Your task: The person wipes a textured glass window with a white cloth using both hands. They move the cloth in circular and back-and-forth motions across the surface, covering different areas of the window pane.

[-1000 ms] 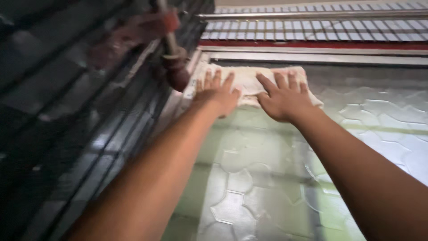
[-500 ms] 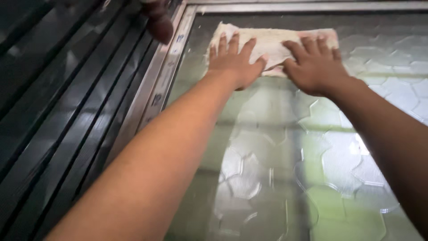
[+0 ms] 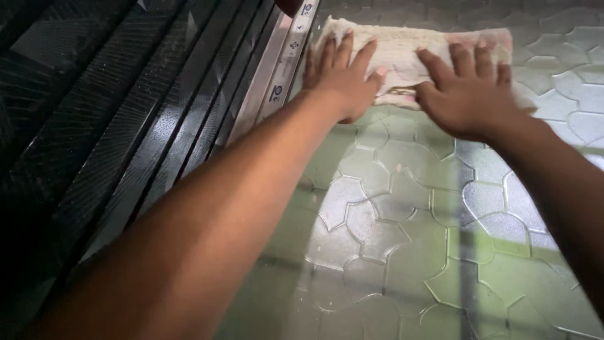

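A folded off-white cloth (image 3: 402, 45) lies flat against a pane of patterned, greenish textured glass (image 3: 402, 226). My left hand (image 3: 340, 75) presses on the cloth's left part with fingers spread. Beside it, my right hand (image 3: 469, 88) presses flat on the cloth's right part, fingers apart too. Both forearms stretch out from the lower edge of the view towards the cloth.
A metal window frame (image 3: 277, 75) runs along the left edge of the glass. Left of it are dark ribbed slats (image 3: 113, 126). A dark reddish rounded object (image 3: 290, 5) shows at the top of the frame.
Both hands and the cloth have slid down the glass, away from the top frame, and slightly to the right. The view has shifted downwards; the tiled wall above is out of sight.
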